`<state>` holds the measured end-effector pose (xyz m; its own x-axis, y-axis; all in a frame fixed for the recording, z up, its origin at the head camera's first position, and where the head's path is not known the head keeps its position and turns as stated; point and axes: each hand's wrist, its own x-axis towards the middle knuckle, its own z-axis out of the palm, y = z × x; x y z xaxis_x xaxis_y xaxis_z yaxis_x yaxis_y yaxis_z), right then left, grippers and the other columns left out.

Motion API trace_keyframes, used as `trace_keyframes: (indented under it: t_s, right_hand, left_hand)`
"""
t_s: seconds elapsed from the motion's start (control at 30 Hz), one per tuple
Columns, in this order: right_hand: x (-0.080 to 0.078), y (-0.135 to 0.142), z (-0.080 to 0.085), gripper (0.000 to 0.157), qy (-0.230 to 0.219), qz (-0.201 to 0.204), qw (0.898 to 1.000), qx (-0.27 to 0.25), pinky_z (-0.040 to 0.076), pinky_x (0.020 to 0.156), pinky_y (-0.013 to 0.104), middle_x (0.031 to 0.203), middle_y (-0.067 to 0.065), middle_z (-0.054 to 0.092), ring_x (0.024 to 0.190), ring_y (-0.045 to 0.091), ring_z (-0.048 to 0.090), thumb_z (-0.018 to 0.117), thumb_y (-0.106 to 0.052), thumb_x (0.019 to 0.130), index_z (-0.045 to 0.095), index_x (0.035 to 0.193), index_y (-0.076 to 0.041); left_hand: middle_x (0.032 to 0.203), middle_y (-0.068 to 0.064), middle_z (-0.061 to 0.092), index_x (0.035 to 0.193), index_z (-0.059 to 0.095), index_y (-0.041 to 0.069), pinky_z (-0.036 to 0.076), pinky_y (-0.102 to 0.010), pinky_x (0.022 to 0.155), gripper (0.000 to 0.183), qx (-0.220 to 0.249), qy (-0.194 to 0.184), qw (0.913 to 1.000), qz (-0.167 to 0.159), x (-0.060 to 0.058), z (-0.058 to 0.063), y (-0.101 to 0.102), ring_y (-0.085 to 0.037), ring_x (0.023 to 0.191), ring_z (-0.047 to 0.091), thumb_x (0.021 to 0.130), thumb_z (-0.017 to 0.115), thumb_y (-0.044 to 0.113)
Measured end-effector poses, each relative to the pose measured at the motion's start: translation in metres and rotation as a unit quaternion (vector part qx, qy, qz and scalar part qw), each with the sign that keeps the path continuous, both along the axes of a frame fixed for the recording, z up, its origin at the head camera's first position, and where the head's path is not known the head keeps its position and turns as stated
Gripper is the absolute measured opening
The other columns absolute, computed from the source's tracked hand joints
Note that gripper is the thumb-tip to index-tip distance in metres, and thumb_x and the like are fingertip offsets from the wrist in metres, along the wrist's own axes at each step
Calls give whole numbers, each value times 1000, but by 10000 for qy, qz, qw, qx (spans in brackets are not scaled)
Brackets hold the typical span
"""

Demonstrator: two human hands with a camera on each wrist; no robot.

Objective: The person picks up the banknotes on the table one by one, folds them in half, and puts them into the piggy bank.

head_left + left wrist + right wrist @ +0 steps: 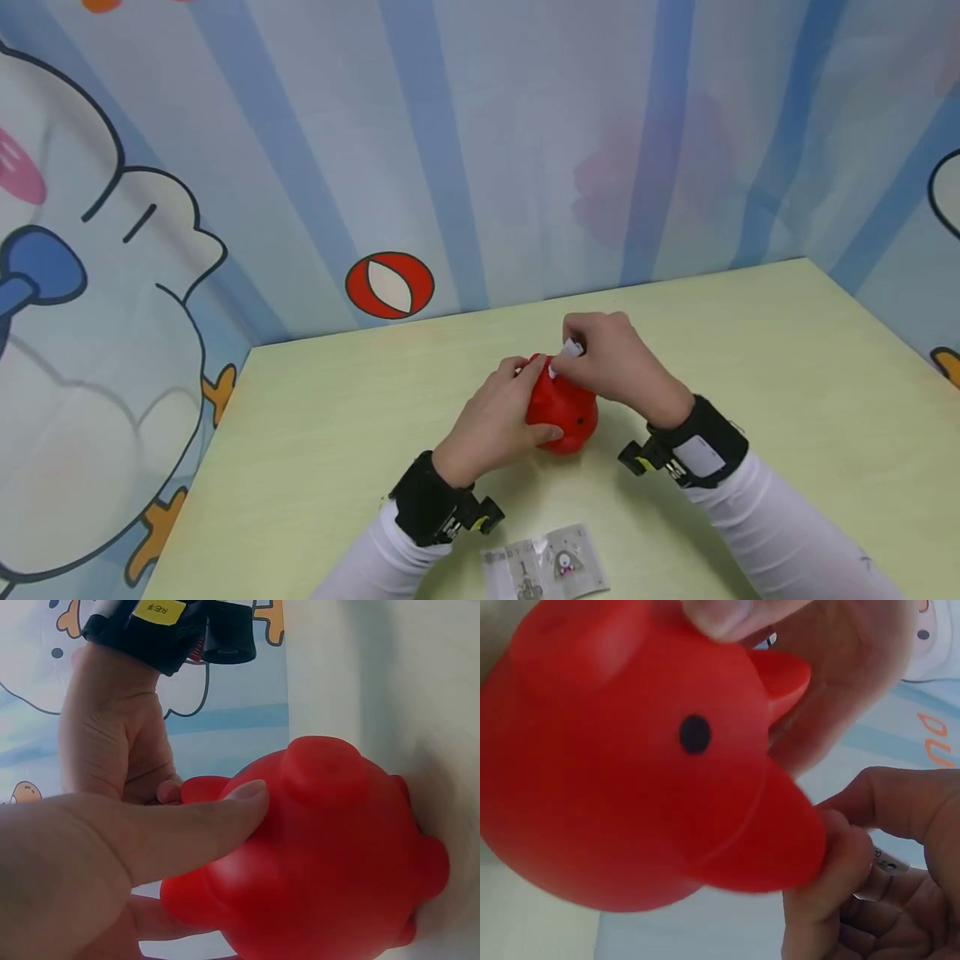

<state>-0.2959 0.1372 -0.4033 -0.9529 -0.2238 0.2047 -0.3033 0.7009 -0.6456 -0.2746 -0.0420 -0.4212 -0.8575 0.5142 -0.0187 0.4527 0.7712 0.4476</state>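
Observation:
A red piggy bank (564,417) stands on the pale yellow table, its snout and eye turned toward me. My left hand (491,425) grips its left side, the thumb (202,817) lying along the face and the other fingers reaching behind. Over the top of the bank, my right hand (615,358) pinches a small folded slip of printed paper (573,347). A white bit of paper also shows low between the fingers, right at the bank's top. In the right wrist view, one end of the slip (890,861) sticks out of the curled fingers behind the red ear (780,840).
A creased grey-white printed paper (546,562) lies on the table (337,433) near the front edge, below the piggy bank. Behind the table rises a blue striped cartoon backdrop (517,150), which also runs along both sides. Each wrist wears a black strapped camera.

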Motion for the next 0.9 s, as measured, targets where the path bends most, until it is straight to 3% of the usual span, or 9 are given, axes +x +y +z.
trace_keyframes:
  t_s: [0.13,0.3,0.57,0.8,0.9]
  right_hand:
    - [3,-7,0,19,309,27,9993,208,41,47,25,58,-1,44,54,15,46,62,-9,82,48,70,-11]
    - [3,-10,-1,15,584,7,9972,473,45,48,24,60,1,48,54,16,49,62,-7,84,50,75,-10]
    - [5,-17,-4,17,1416,224,9839,1067,38,48,24,57,-1,39,52,15,41,60,-2,83,46,76,-9]
    - [1,-5,-2,23,1421,685,9825,991,29,49,25,58,-2,36,54,13,38,60,3,80,42,74,-11]
    - [-3,1,-3,23,1161,862,9864,780,32,50,25,59,-2,39,55,13,40,62,1,81,44,75,-12]
  left_hand:
    - [140,-13,45,148,39,11,55,-38,87,80,-5,74,10000,-20,1,1,-1,-27,119,51,83,78,34]
    - [141,-13,45,149,37,11,55,-37,88,80,-13,101,9999,-36,0,2,-2,-27,119,51,84,78,33]
    - [142,-13,44,149,38,14,54,-37,90,78,24,54,10000,-56,1,1,-3,-26,117,53,84,77,33]
    - [142,-12,44,148,40,14,53,-37,92,78,88,58,9999,-51,-1,0,4,-26,117,54,83,77,35]
    - [140,-12,45,148,41,14,53,-37,91,78,53,81,10000,-22,-2,1,6,-26,116,55,83,78,35]
